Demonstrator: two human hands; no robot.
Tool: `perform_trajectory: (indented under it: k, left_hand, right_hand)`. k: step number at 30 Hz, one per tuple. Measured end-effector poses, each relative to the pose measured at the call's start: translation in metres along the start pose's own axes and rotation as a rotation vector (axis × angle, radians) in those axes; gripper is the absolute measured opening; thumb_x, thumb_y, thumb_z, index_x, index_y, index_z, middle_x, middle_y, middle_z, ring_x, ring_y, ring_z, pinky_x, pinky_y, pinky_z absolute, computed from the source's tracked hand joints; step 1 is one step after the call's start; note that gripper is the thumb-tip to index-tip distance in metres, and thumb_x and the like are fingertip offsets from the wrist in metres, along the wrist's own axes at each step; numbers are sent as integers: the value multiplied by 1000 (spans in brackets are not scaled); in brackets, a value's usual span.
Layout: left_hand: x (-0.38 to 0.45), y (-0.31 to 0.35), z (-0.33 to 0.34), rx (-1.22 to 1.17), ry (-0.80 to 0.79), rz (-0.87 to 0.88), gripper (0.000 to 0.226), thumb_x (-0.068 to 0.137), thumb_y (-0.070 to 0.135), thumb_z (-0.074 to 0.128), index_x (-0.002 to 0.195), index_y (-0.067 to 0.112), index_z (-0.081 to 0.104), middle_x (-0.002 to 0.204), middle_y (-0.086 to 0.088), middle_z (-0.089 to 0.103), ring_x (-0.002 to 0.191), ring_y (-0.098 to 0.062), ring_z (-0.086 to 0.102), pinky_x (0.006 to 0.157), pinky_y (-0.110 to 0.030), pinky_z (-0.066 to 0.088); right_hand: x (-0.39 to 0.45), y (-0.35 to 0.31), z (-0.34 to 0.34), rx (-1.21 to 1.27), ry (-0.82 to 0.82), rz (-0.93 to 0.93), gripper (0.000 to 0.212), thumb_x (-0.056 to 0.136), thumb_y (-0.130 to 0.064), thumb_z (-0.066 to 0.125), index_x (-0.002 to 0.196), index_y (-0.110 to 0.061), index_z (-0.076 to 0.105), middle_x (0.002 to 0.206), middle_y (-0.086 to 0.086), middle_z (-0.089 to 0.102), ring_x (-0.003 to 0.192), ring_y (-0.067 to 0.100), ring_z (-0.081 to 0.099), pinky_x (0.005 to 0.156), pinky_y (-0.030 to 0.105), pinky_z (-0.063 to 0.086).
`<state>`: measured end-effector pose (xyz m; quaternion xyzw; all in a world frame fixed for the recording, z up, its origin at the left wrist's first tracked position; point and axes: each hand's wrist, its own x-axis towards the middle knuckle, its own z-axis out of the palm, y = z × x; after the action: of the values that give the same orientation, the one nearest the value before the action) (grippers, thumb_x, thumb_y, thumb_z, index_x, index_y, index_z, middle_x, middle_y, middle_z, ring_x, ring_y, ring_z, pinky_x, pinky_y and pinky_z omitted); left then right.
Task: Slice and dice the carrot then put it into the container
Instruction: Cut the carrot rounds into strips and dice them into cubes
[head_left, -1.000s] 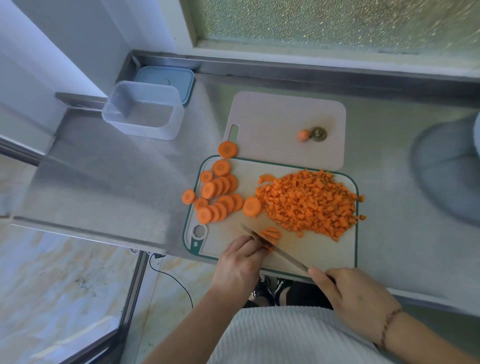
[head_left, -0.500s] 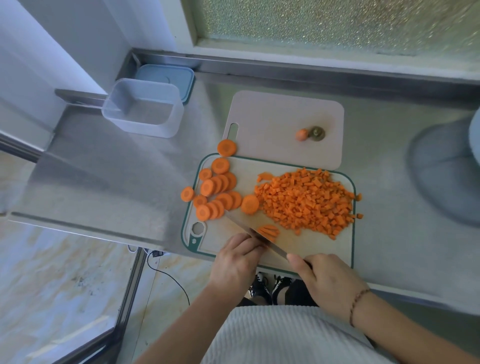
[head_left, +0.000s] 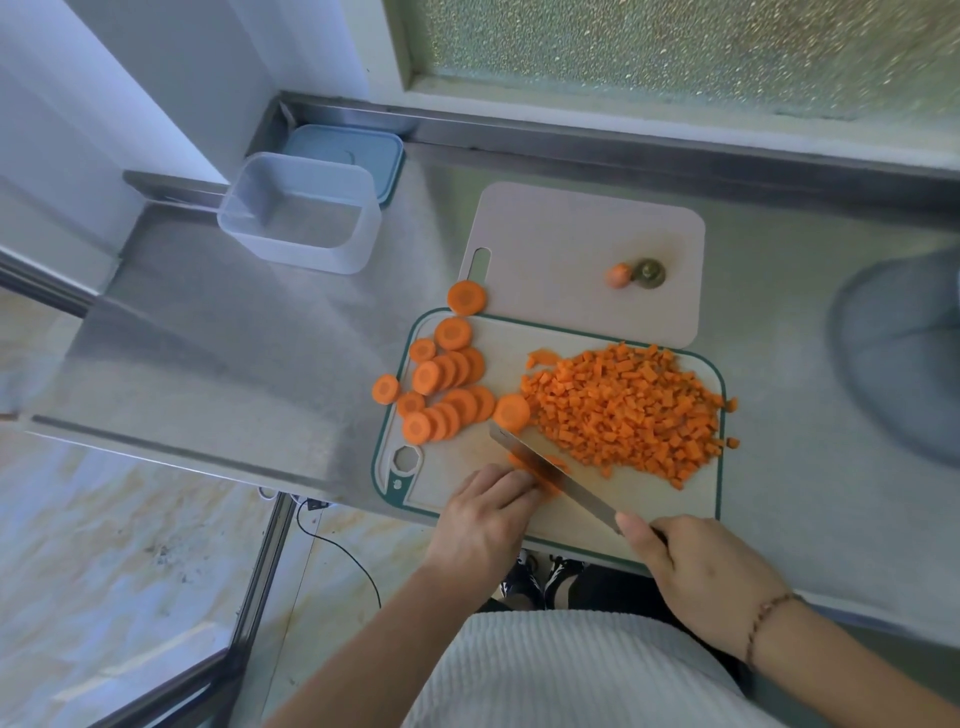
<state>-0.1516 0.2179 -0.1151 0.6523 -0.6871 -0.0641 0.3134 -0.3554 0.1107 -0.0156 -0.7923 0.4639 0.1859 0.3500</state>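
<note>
On cutting board (head_left: 649, 499), left hand (head_left: 480, 525) pins carrot strips (head_left: 535, 470) beside right hand (head_left: 711, 577)'s gripped knife (head_left: 550, 470).

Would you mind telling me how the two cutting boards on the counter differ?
The green-rimmed cutting board lies nearer the person and carries carrot rounds and diced carrot; the plain grey cutting board holds only two carrot ends. The green-rimmed board overlaps the grey board's near edge. Both lie flat, handle holes to the left.

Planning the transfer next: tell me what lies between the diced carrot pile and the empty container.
The carrot rounds lie left of the diced carrot, on the way to the container. Beyond them only bare steel counter shows.
</note>
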Motion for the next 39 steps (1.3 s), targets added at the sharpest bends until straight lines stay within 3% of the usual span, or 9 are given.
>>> perform_trajectory:
  k: [7, 12, 16, 21, 33, 39]
  left_hand:
    - [4, 2, -2, -60, 21, -1, 13, 89, 0, 71, 100, 7, 76, 107, -3, 70, 100, -23, 65, 87, -31, 56]
    - [4, 4, -2, -94, 55, -11, 13, 97, 4, 62, 98, 6, 75, 106, -4, 69, 93, -23, 64, 80, -32, 56]
    - [-3, 2, -1, -81, 87, -21, 11, 93, -1, 65, 96, 7, 72, 106, -3, 64, 85, -27, 62, 74, -37, 54]
    - [-8, 3, 2, -47, 122, -44, 8, 89, 1, 69, 91, 8, 73, 100, 0, 62, 90, -25, 60, 81, -35, 53]
    - [-4, 4, 7, -31, 137, -112, 15, 94, 11, 62, 88, 11, 77, 95, 1, 71, 91, -21, 63, 82, -33, 54]
    - [-2, 0, 3, -36, 103, -96, 16, 95, 15, 61, 91, 15, 77, 96, 3, 68, 89, -23, 63, 78, -36, 53]
  right_hand:
    - [6, -17, 3, -78, -47, 5, 76, 77, -77, -1, 63, -20, 47, 59, -2, 53, 54, 14, 51, 56, 32, 46]
    - [15, -16, 3, 81, -1, -8, 72, 81, -78, 9, 59, -17, 42, 53, -2, 48, 51, 15, 49, 60, 40, 49]
    - [7, -13, 3, 140, 35, -13, 69, 84, -74, 14, 57, -18, 43, 49, -4, 46, 47, 11, 46, 55, 36, 46]
    - [-6, -8, 6, 82, 56, -47, 72, 82, -74, 11, 59, -17, 49, 50, -1, 49, 48, 11, 47, 53, 31, 43]
    - [2, -15, 15, 18, -18, -1, 74, 82, -75, 6, 62, -20, 51, 59, -2, 57, 58, 16, 57, 61, 37, 51]
    - [-1, -13, 11, 109, 5, -37, 67, 83, -75, 14, 57, -19, 42, 51, -4, 47, 48, 10, 45, 52, 28, 39]
